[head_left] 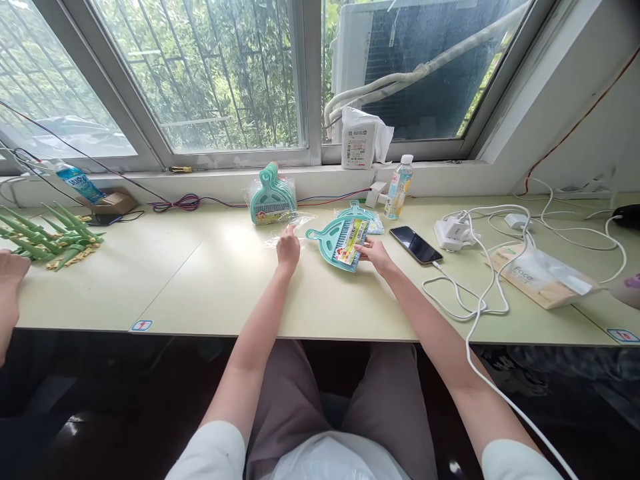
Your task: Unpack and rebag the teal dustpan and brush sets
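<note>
My right hand grips a small teal dustpan and brush set by its wide edge, over the table; its handle points left and a yellow printed label shows on it. Clear plastic bags lie around the fingertips of my left hand, which are pinched together on the thin film. Behind the held set lies another teal dustpan, partly hidden and with clear wrapping by it. A stack of bagged teal dustpans stands against the window ledge, handles up.
To my right lie a phone, a white charger with looping cables and a tissue pack. A drink bottle stands behind. Another person's hand is at far left, near green stick-like pieces.
</note>
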A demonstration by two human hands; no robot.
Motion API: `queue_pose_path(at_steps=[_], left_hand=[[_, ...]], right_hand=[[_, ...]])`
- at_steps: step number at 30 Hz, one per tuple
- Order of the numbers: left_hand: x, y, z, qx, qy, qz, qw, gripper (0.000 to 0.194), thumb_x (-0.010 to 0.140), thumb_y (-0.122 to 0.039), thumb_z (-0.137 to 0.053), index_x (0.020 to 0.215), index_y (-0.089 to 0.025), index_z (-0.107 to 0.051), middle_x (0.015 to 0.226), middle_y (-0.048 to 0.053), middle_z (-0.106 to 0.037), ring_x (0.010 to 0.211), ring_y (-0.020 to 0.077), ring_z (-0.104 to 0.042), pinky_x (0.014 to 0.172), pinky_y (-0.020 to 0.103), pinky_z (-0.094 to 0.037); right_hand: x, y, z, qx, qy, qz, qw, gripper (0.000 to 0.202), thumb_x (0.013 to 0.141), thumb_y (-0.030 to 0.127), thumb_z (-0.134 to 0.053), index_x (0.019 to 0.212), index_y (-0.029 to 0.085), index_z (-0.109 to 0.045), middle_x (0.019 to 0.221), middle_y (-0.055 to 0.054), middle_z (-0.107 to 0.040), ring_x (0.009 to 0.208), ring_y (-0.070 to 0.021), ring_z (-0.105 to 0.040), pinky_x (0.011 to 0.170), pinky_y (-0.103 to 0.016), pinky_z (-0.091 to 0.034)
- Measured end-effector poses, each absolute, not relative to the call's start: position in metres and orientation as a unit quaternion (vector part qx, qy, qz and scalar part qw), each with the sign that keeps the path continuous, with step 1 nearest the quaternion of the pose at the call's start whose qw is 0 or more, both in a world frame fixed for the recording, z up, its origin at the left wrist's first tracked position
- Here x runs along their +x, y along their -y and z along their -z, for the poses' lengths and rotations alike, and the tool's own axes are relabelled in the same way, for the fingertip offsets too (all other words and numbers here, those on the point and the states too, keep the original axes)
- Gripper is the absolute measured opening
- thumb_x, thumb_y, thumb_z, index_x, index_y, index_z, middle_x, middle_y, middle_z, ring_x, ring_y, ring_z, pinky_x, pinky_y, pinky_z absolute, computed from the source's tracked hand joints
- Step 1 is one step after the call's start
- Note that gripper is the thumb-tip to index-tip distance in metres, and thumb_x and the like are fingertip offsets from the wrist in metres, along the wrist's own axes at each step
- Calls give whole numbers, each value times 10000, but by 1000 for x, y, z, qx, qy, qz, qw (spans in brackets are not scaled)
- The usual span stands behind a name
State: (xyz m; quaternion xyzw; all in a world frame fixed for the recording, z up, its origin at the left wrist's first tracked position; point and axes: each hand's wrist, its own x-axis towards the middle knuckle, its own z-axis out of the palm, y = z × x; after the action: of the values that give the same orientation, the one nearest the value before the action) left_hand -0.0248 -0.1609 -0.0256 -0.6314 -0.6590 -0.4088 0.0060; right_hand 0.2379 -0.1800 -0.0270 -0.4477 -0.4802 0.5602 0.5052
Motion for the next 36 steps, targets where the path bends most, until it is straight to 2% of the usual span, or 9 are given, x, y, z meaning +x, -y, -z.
queue_pose_path(at_steps=[8, 11, 14, 16, 20, 22, 26, 31, 36], left_hand=[[2, 172, 29, -752, 478, 452, -34, 380, 914, -129, -387, 1249, -225, -539, 1262, 92, -594, 1157, 216, -571, 961, 387, -479], [10, 175, 26, -754, 415, 508, -38, 374, 921, -263, -479, 1295, -253, -486, 1408, 98, -473, 1316, 230, -440, 1087, 430, -371], [11, 175, 19, -632, 429, 644, -43, 719, 793, -411, -684, 1403, -274, -330, 1563, 109, -208, 1462, 269, -166, 1173, 469, -210], [7, 172, 14, -508, 438, 727, -144, 895, 749, -468, -718, 1453, -290, -195, 1583, 116, -127, 1465, 272, -161, 1162, 470, -238], [-2, 165, 6, -397, 339, 688, -505, 686, 858, -531, -557, 1418, -245, -284, 1434, 140, -435, 1284, 244, -495, 1040, 425, -427], [1, 165, 7, -405, 308, 632, -584, 562, 864, -476, -570, 1337, -213, -420, 1281, 116, -581, 1161, 225, -591, 1001, 400, -463], [19, 173, 16, -465, 303, 546, -628, 426, 799, -372, -666, 1163, -171, -571, 1105, 89, -676, 1025, 216, -643, 965, 403, -483], [33, 182, 23, -506, 277, 453, -680, 451, 804, -439, -660, 1166, -182, -581, 1187, 105, -661, 1098, 245, -618, 985, 442, -459], [36, 180, 26, -508, 274, 486, -656, 500, 805, -524, -632, 1164, -177, -604, 1218, 113, -648, 1183, 277, -573, 1018, 450, -432]], right_hand=[[214, 191, 31, -403, 495, -572, 515, 295, 701, 256, -790, 951, 174, -658, 852, -64, -745, 764, -233, -723, 749, -442, -626], [214, 189, 34, -390, 463, -573, 552, 312, 699, 276, -787, 960, 174, -649, 888, -65, -743, 786, -229, -721, 779, -432, -619], [217, 187, 33, -369, 429, -573, 593, 308, 696, 288, -785, 945, 178, -639, 930, -65, -741, 842, -235, -718, 819, -426, -608], [219, 187, 31, -356, 416, -573, 610, 323, 687, 300, -789, 945, 184, -632, 943, -66, -739, 895, -246, -711, 840, -428, -600], [221, 188, 28, -335, 425, -579, 610, 394, 651, 336, -811, 966, 189, -626, 957, -68, -733, 948, -261, -698, 846, -433, -593], [220, 189, 28, -328, 440, -581, 600, 421, 638, 361, -819, 971, 190, -627, 955, -66, -731, 943, -261, -698, 840, -431, -594], [215, 189, 34, -333, 449, -570, 602, 450, 635, 407, -813, 983, 198, -618, 954, -63, -725, 954, -259, -693, 832, -424, -597], [211, 187, 42, -358, 418, -547, 631, 433, 656, 412, -788, 980, 205, -588, 971, -64, -715, 974, -254, -685, 833, -416, -599], [209, 190, 38, -361, 422, -548, 625, 420, 663, 395, -785, 979, 209, -580, 975, -64, -713, 1000, -257, -677, 830, -419, -602]])
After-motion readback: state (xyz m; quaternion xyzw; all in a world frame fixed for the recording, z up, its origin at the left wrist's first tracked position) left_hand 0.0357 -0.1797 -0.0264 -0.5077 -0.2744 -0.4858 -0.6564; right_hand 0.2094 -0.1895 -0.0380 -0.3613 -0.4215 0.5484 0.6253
